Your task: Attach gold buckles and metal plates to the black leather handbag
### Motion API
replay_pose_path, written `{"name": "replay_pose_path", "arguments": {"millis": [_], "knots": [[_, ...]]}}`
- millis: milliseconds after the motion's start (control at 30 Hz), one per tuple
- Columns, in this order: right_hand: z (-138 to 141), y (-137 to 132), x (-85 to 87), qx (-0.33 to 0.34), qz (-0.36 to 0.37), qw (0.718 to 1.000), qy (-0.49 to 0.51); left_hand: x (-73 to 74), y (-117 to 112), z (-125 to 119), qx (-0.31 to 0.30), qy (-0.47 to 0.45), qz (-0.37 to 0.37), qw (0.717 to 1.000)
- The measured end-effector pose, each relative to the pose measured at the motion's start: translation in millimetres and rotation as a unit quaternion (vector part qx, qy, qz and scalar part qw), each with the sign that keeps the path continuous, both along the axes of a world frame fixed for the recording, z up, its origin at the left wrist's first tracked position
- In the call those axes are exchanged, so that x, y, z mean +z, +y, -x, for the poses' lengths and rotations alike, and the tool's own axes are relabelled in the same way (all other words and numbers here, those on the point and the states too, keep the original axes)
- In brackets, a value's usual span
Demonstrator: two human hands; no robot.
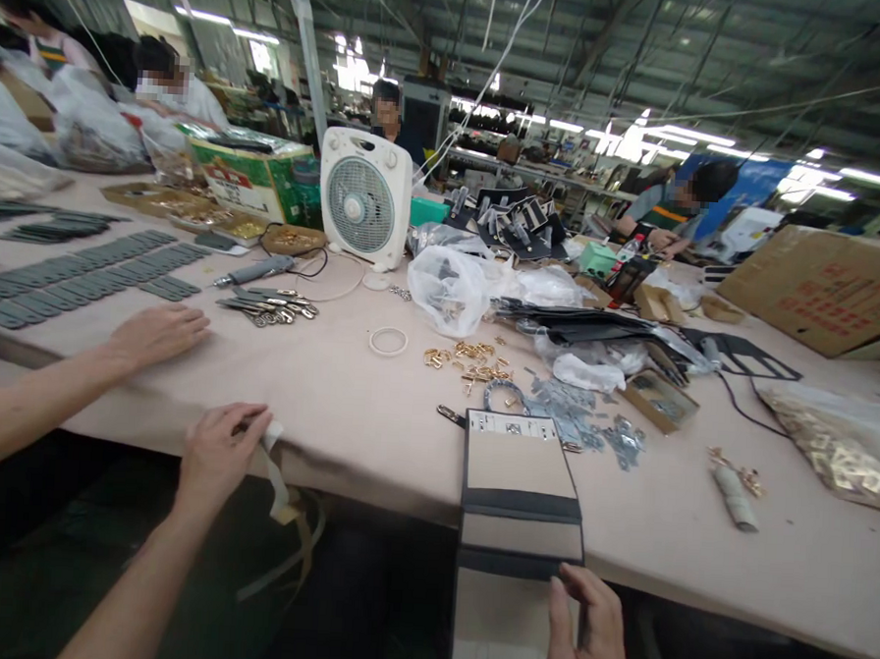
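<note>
My left hand is closed at the table's front edge, its fingertips pinching a whitish tape strip. The strip hangs down over the edge. Low at the right, my right hand is closed on the side of a bag panel, thumb on its face. The panel is beige with black borders and cross bands. Its upper part lies on the table and its lower part hangs over the edge. A round wrapped handle and a small dark strap show at its top.
A co-worker's hand rests on the table at left, near rows of grey-green strips. Gold hardware, thin grey plates, a white ring, a box fan and a soldering-iron-like tool lie beyond.
</note>
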State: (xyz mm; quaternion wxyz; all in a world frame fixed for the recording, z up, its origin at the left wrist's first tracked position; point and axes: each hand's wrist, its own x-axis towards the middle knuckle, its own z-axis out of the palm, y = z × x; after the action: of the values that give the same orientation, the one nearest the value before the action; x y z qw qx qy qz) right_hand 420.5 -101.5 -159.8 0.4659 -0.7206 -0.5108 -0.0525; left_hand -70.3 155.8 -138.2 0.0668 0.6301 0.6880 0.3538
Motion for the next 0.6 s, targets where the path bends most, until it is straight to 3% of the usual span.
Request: {"name": "replay_pose_path", "arguments": {"millis": [200, 433, 600], "knots": [[17.7, 13.3, 9.1, 0.107, 0.011, 0.994, -0.027, 0.6, 4.3, 23.3, -0.087, -0.063, 0.055, 0.993], [17.1, 21.8, 10.7, 0.117, 0.043, 0.991, -0.040, 2.8, 7.2, 26.2, -0.124, -0.079, 0.071, 0.987], [13.0, 19.4, 13.3, 0.110, 0.054, 0.992, -0.034, 8.0, -3.2, 14.8, -0.135, -0.035, 0.034, 0.990]]}}
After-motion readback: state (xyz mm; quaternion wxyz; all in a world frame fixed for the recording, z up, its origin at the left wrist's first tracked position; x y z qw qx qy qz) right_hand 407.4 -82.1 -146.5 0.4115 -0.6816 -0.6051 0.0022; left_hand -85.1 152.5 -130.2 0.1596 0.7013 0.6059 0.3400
